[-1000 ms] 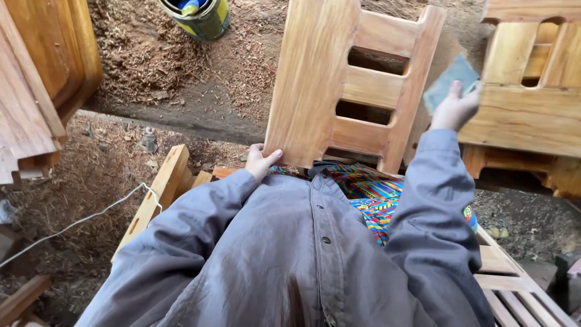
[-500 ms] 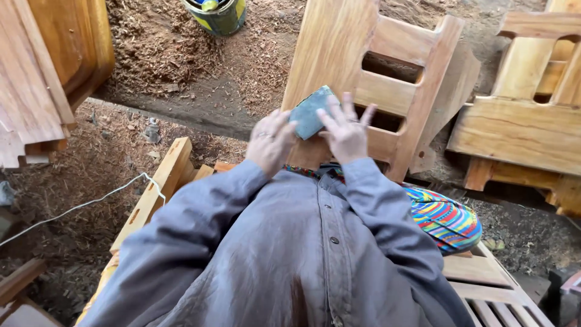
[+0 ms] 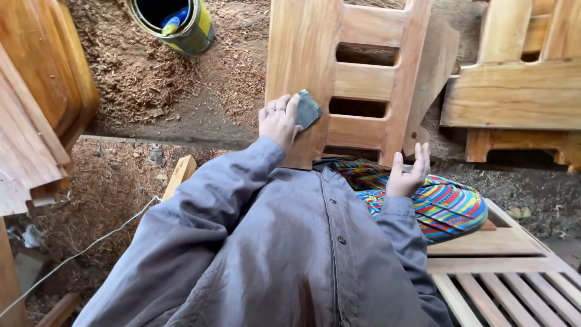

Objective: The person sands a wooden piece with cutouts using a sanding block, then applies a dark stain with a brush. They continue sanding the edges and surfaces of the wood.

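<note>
Though the wooden panel [image 3: 302, 66] runs off the top edge, left hand [image 3: 278, 121] presses grey sandpaper [image 3: 307, 109] flat against it; right hand [image 3: 408, 172] open, empty, beside slats

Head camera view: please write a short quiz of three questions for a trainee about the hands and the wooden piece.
1. True or false: the left hand presses a grey sanding pad on the wooden frame.
2. What does the right hand hold?
3. Where is the tin can? A) on the slatted bench B) on the sawdust ground, upper left C) on the person's lap

Key: 1 true; 2 nothing, it is open beside the frame's lower edge; 3 B.
</note>
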